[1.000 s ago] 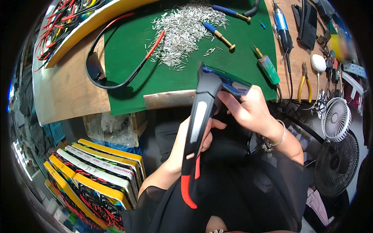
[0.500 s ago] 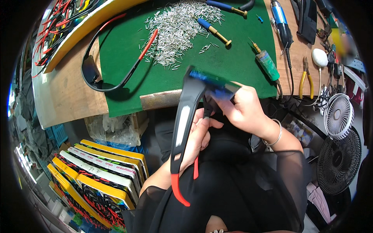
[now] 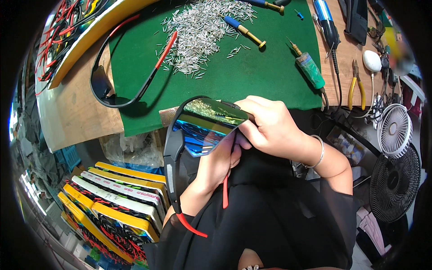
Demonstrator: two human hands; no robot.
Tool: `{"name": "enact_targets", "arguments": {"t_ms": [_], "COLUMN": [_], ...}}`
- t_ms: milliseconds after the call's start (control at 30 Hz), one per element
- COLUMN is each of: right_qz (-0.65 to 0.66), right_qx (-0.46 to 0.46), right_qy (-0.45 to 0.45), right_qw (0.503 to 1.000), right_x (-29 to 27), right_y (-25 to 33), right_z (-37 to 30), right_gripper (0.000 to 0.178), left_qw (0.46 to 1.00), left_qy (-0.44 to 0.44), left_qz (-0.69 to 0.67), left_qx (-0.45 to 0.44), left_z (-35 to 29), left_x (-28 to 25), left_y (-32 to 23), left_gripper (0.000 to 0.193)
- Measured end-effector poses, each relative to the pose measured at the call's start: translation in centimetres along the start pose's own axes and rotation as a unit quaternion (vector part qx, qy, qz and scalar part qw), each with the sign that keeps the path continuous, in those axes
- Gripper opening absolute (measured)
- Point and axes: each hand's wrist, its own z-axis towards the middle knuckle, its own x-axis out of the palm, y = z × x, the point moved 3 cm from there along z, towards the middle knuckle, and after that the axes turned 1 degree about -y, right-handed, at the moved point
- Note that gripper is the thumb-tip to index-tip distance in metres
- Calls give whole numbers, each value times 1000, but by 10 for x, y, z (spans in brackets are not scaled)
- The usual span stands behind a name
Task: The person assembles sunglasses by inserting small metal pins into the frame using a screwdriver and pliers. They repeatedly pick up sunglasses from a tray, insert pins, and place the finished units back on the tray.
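Observation:
Between my two hands is a pair of wraparound sunglasses (image 3: 216, 118), with a black frame, red temple tips and a mirrored lens in green, gold and blue. My right hand (image 3: 271, 127) grips it at the right end of the lens. My left hand (image 3: 218, 165) is partly hidden behind the lens, its fingers curled at the inner side near the other temple. One temple hangs down over my left forearm. A second pair of sunglasses (image 3: 145, 90), also black with red tips, rests on the green mat (image 3: 261, 76) at the left. Small metal pins (image 3: 193, 51) lie heaped beside it.
A blue-and-brass hand tool (image 3: 245, 30), a green-wrapped needle-tipped tool (image 3: 309, 69), a blue corded tool (image 3: 325, 20) and yellow-handled cutters (image 3: 357, 90) lie at the right. Two fans (image 3: 394, 128) stand beyond. Boxes of sunglasses (image 3: 121, 216) stand lower left; another box (image 3: 85, 54) sits upper left.
The held sunglasses have turned so the mirrored lens faces up, and have shifted left. My right hand has moved slightly left with its grip on the lens end.

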Motion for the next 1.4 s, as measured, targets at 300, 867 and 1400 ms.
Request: {"name": "enact_targets", "arguments": {"t_ms": [300,867,1400], "right_qz": [-109,-228,-343], "right_qx": [45,63,82], "right_qy": [-25,47,18], "right_qw": [993,971,935], "right_x": [-59,-68,-48], "right_y": [-4,-7,-25], "right_z": [-1,10,29], "right_gripper": [35,47,33], "left_qw": [998,973,980], "left_qy": [12,45,65], "left_qz": [-58,-188,-142], "left_qx": [-33,-124,-126], "left_z": [0,14,18], "left_x": [-16,-10,-13], "left_y": [6,13,6], "left_gripper": [22,20,29]}}
